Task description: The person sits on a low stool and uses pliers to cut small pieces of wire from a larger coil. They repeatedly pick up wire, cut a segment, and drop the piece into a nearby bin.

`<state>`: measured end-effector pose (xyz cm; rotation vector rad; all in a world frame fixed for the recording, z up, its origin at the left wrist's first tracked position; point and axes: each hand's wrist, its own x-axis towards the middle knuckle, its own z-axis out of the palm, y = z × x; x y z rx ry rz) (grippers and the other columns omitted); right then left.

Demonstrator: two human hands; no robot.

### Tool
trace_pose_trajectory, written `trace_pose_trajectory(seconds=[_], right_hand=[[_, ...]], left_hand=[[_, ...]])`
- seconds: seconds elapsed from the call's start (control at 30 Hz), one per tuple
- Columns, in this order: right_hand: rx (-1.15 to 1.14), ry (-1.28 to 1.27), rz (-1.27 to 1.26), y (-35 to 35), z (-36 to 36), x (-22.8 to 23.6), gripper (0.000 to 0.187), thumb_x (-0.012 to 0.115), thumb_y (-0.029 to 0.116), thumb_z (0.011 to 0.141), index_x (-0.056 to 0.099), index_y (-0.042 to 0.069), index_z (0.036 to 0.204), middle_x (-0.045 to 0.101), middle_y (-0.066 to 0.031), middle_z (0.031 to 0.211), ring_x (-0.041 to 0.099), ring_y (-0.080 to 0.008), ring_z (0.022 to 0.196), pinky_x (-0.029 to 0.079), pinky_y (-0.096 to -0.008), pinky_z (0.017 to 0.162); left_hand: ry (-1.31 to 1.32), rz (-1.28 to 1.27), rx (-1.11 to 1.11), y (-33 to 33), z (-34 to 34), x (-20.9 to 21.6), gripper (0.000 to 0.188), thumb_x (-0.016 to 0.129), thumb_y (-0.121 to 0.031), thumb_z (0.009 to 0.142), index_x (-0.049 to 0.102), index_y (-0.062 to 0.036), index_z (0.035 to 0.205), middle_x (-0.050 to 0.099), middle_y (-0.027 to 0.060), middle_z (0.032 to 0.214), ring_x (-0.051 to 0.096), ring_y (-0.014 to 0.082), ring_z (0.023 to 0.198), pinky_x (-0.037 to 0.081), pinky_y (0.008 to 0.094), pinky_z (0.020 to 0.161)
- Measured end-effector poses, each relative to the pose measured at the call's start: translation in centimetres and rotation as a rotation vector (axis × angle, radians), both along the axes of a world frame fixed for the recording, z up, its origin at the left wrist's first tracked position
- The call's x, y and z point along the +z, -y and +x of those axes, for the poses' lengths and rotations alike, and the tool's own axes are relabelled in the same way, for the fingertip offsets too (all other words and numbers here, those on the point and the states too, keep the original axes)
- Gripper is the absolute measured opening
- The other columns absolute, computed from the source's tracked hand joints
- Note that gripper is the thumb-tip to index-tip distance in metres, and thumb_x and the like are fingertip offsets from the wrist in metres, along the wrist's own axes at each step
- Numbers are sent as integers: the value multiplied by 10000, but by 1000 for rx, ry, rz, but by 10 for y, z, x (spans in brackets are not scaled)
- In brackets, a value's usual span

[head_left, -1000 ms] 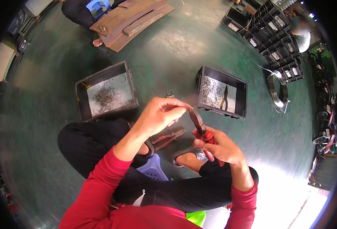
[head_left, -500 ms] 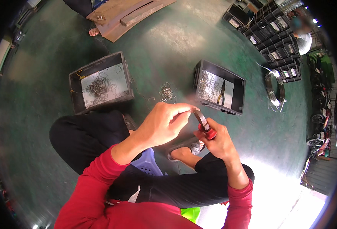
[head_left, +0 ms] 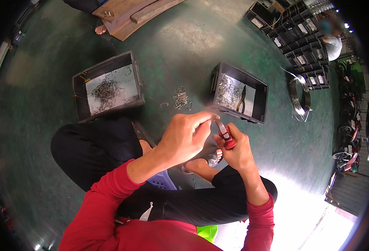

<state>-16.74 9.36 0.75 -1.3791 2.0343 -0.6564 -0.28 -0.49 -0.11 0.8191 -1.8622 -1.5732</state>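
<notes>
My right hand point(head_left: 237, 151) is closed around red-handled pliers point(head_left: 225, 134), whose jaws point up and away to the left. Right at the tip of those jaws, my left hand point(head_left: 183, 137) pinches thumb and index finger together. Whatever sits between these fingertips is too small and blurred to make out. On the floor beyond my hands lies a small pile of bent metal wire hooks point(head_left: 180, 98), with a few loose pieces around it.
A black crate point(head_left: 140, 85) at left holds many wire hooks. Another crate point(head_left: 260, 104) at right holds hooks and yellow-and-black pliers point(head_left: 242, 99). Farther right are a wire coil point(head_left: 294, 94) and stacked crates point(head_left: 295, 46). A wooden board point(head_left: 124, 25) and another person's foot point(head_left: 101, 29) are far left.
The pliers have turned slightly in my right hand, so their jaws show narrower. My left fingers stay pinched at the jaw tip. The whole view has shifted a little.
</notes>
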Motion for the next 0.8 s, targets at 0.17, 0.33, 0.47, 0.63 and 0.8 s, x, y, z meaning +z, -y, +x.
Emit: trace_pose_trajectory(seconds=[0.17, 0.33, 0.47, 0.63, 0.8], right_hand=[[35, 69, 68, 1, -12, 2, 234, 712, 138, 828, 556, 3, 939, 598, -150, 693, 556, -300, 585, 457, -361, 585], [-14, 316, 156, 4, -14, 19, 280, 686, 186, 875, 569, 16, 1064, 614, -70, 741, 569, -170, 647, 461, -327, 615], [-96, 644, 421, 7, -13, 35, 276, 642, 216, 919, 576, 19, 1100, 634, -70, 882, 594, -126, 807, 474, -293, 726], [36, 1017, 382, 8, 7, 27, 352, 629, 263, 935, 559, -9, 1147, 642, -95, 1001, 601, -172, 987, 467, -302, 865], [94, 1213, 368, 10, 12, 23, 383, 632, 316, 929, 578, -23, 1100, 643, -107, 998, 606, -183, 954, 479, -326, 863]], left_hand=[[-42, 202, -99, 11, -1, -3, 235, 480, -67, 953, 649, 8, 1099, 585, 26, 591, 528, 45, 521, 412, 222, 481], [-152, 524, -57, 37, 3, -8, 206, 500, -158, 979, 611, -10, 1069, 672, 71, 813, 655, 124, 761, 492, 248, 643], [-380, 645, 52, 38, 2, -9, 226, 521, -226, 985, 583, -24, 1064, 683, 121, 987, 681, 245, 967, 539, 312, 760], [-565, 580, 199, 20, -7, -3, 220, 548, -198, 978, 572, -4, 1078, 656, 167, 1067, 669, 293, 999, 550, 386, 861], [-602, 494, 215, 9, -13, -4, 177, 488, -137, 1001, 564, -10, 1100, 649, 161, 1081, 653, 291, 1027, 536, 398, 906]])
